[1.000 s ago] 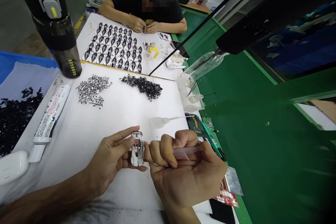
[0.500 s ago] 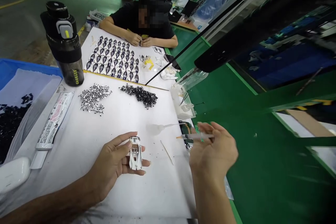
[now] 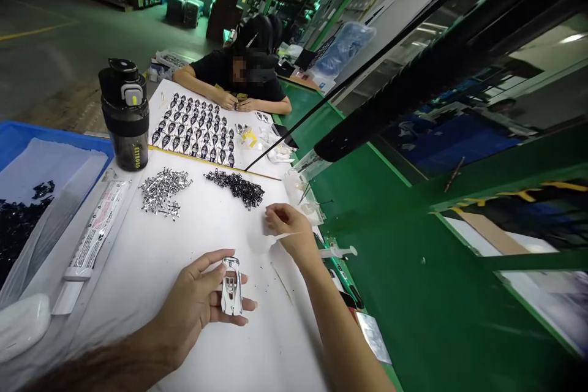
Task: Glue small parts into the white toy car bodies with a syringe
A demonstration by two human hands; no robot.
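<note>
My left hand (image 3: 202,291) grips a small white-and-silver toy car body shell (image 3: 231,288) between thumb and fingers, with some fingertips spread out behind it. To its upper right is my right hand (image 3: 289,229), its fingers curled together close to a pile of small black parts (image 3: 239,187). Whatever those fingers may hold is hidden. A syringe (image 3: 340,252) lies beyond my right forearm at the table's right edge, partly covered by the arm. On the white tabletop between my hands lies a thin wooden stick (image 3: 282,282). A pile of small shiny silver parts (image 3: 164,191) sits farther left.
A dark bottle (image 3: 125,116), a white tube (image 3: 94,229) and a blue bin (image 3: 55,141) of black parts stand at left. Across the table, a person (image 3: 239,79) works behind rows of small parts (image 3: 195,128). A black lamp arm (image 3: 358,128) slants overhead at right.
My right hand has let go of the syringe and moved left and forward toward the black parts. The left hand still holds the car shell. The camera view has tilted up somewhat.
</note>
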